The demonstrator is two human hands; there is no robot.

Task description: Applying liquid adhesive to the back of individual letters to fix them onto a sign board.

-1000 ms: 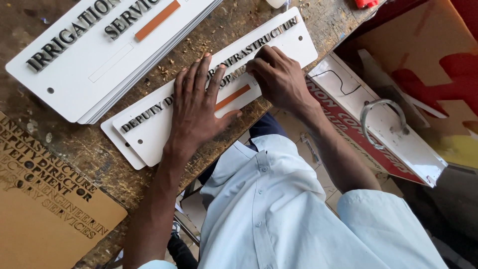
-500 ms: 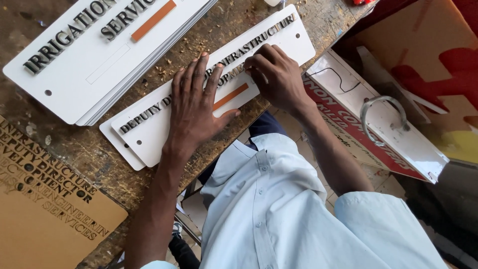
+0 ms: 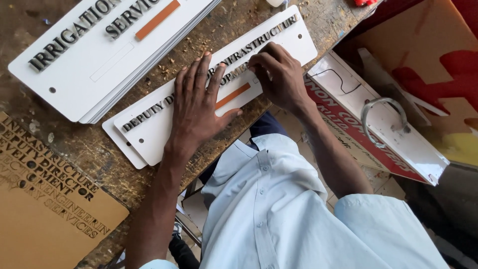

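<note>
Scarred, sawdust-flecked wooden bench [image 3: 99, 149] under both hands. Left hand [image 3: 199, 107] flat, fingers spread, on white rectangular lettered plastic sign [image 3: 149, 134]; right hand [image 3: 279, 72] beside it, fingertips pinched on raised black letters.

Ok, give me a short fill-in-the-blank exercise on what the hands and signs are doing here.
1. The left hand lies flat on the white sign plate with its fingers ____.
2. The right hand presses its fingertips on the raised ____ of that plate.
3. The short bar between the two hands is coloured ____.
4. The brown stencil board lies at the person's ____ side.

Missing words: spread; letters; orange; left
</note>
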